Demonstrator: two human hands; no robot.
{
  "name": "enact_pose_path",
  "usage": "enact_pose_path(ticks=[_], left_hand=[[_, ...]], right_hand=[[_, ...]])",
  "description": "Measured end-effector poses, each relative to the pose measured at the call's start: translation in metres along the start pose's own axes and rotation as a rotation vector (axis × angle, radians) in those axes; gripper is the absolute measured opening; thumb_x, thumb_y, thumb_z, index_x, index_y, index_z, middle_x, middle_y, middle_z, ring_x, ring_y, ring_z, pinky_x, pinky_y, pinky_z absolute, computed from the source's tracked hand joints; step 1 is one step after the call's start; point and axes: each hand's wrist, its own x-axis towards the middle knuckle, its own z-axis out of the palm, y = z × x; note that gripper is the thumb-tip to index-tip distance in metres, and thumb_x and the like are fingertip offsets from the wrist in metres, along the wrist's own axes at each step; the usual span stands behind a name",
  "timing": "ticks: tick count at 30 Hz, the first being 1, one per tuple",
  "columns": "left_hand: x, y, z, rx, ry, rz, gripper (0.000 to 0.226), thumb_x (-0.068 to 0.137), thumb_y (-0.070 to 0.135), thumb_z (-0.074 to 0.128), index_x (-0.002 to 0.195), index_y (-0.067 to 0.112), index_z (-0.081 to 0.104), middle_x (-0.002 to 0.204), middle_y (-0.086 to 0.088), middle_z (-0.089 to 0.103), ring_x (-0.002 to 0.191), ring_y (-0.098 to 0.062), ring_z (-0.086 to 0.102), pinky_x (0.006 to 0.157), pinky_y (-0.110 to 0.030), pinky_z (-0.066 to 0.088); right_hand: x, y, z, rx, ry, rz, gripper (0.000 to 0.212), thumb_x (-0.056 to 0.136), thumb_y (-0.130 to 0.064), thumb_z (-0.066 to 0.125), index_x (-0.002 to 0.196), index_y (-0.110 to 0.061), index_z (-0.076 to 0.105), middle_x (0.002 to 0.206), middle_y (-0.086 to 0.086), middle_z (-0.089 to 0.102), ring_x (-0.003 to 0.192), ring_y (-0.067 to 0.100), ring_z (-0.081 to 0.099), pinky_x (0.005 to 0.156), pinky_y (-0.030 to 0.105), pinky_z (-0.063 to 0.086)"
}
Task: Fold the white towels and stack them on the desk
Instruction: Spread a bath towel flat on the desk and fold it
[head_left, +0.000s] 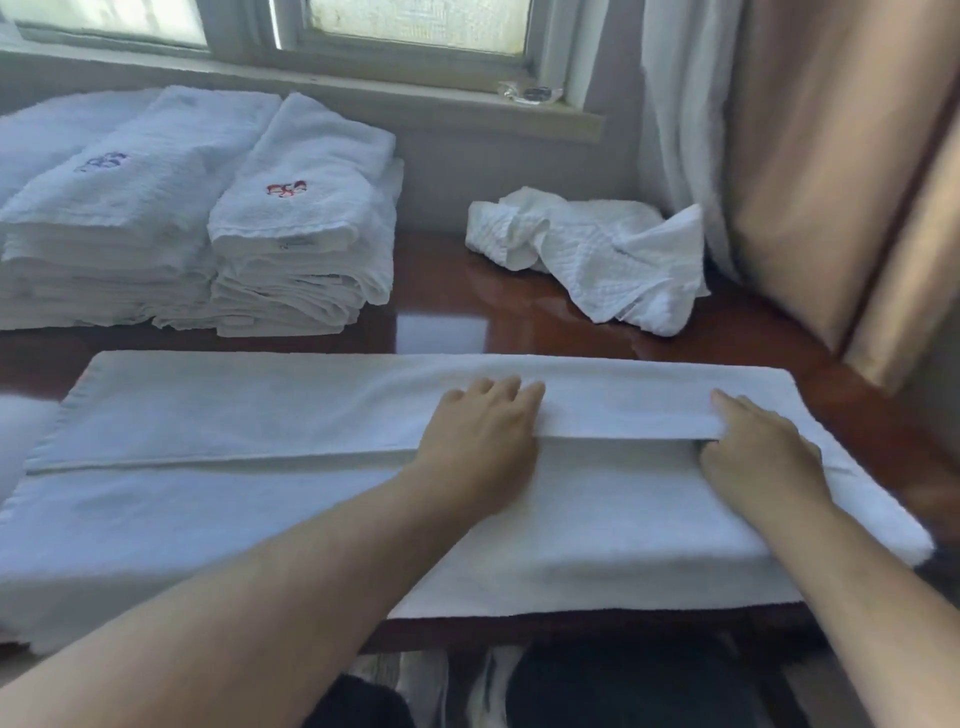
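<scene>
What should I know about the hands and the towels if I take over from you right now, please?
Left hand: flat, fingers straight, pressing the folded flap of the long white terry towel spread across the glossy dark wooden desk.
Right hand: fingers tucked under the flap's edge, gripping it.
Done: two stacks of folded white towels stand at the desk's far left.
Left: finish folding this towel, stack it, then fold the crumpled white waffle towel lying at the far right by the curtain.
</scene>
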Motion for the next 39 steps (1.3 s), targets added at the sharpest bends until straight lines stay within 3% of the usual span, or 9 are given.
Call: enact_pose_path(ticks=[8,11,14,17,19,26,31,34,39], left_hand=[[-0.012,0.002,0.002,-0.142,0.139,0.312,0.038,0.091,0.016,0.058,0.127,0.023,0.069,0.125,0.0,0.069,0.116,-0.026,0.062,0.1,-0.04,0.048],[-0.014,0.004,0.002,-0.12,0.123,0.332,0.04,0.089,0.016,0.06,0.126,0.023,0.069,0.122,-0.003,0.069,0.116,-0.027,0.062,0.099,-0.038,0.049],[-0.013,0.001,0.004,-0.108,0.042,0.328,0.043,0.097,0.028,0.047,0.139,0.028,0.056,0.141,0.001,0.056,0.132,-0.021,0.047,0.111,-0.037,0.035],[-0.009,-0.005,0.009,-0.061,-0.115,0.328,0.055,0.103,0.048,0.028,0.157,0.038,0.022,0.167,0.008,0.015,0.153,-0.015,0.012,0.122,-0.032,0.009],[-0.008,-0.005,0.008,-0.031,-0.191,0.323,0.059,0.104,0.053,0.021,0.16,0.039,0.01,0.169,0.009,0.001,0.155,-0.014,0.001,0.124,-0.034,0.003],[-0.033,0.034,0.002,-0.19,-0.062,0.284,0.059,0.098,0.064,0.016,0.147,0.041,0.041,0.146,0.015,0.043,0.135,-0.011,0.033,0.111,-0.034,0.029],[-0.051,0.06,0.005,-0.103,0.046,0.402,0.058,0.09,0.071,0.036,0.129,0.035,0.058,0.122,0.011,0.053,0.109,-0.015,0.049,0.093,-0.036,0.044],[-0.057,0.063,0.012,-0.003,0.007,0.447,0.068,0.083,0.078,0.035,0.132,0.033,0.051,0.125,0.009,0.047,0.109,-0.017,0.046,0.094,-0.037,0.042],[-0.064,0.062,0.015,0.068,0.025,0.466,0.078,0.077,0.08,0.041,0.135,0.029,0.049,0.127,0.005,0.047,0.109,-0.021,0.048,0.094,-0.041,0.045]], right_hand=[[0.011,0.043,-0.005,-0.025,0.198,0.141,0.046,0.095,-0.003,0.039,0.131,-0.016,0.064,0.134,0.015,0.061,0.124,0.04,0.05,0.109,0.051,0.033],[0.018,0.049,-0.013,-0.073,0.096,0.076,0.056,0.095,-0.001,0.04,0.141,-0.027,0.058,0.14,0.014,0.058,0.125,0.04,0.052,0.102,0.046,0.04],[0.024,0.064,-0.026,-0.121,-0.116,-0.002,0.075,0.093,0.004,0.033,0.157,-0.034,0.033,0.162,0.003,0.035,0.139,0.035,0.042,0.107,0.046,0.042],[0.03,0.072,-0.032,-0.167,-0.311,0.007,0.081,0.093,0.003,0.03,0.162,-0.035,0.011,0.17,-0.01,0.003,0.154,0.027,0.017,0.118,0.041,0.03],[0.033,0.073,-0.031,-0.197,-0.335,0.01,0.077,0.095,0.001,0.032,0.163,-0.029,0.01,0.17,-0.006,0.002,0.156,0.028,0.008,0.122,0.043,0.024],[-0.031,0.08,-0.008,0.229,0.327,-0.319,0.042,0.095,-0.031,0.049,0.131,-0.016,0.064,0.135,0.002,0.06,0.129,0.024,0.047,0.104,0.032,0.035],[-0.086,0.104,0.028,-0.005,0.408,-0.617,0.088,0.069,-0.068,0.076,0.137,-0.019,0.051,0.141,0.01,0.049,0.129,0.03,0.044,0.106,0.04,0.032],[-0.095,0.12,0.05,-0.19,0.335,-0.496,0.117,0.054,-0.048,0.096,0.149,-0.018,0.034,0.153,0.021,0.036,0.138,0.041,0.038,0.105,0.059,0.039],[-0.093,0.132,0.058,-0.176,0.545,-0.394,0.099,0.067,-0.015,0.089,0.149,-0.016,0.032,0.146,0.024,0.042,0.129,0.042,0.046,0.101,0.058,0.038]])
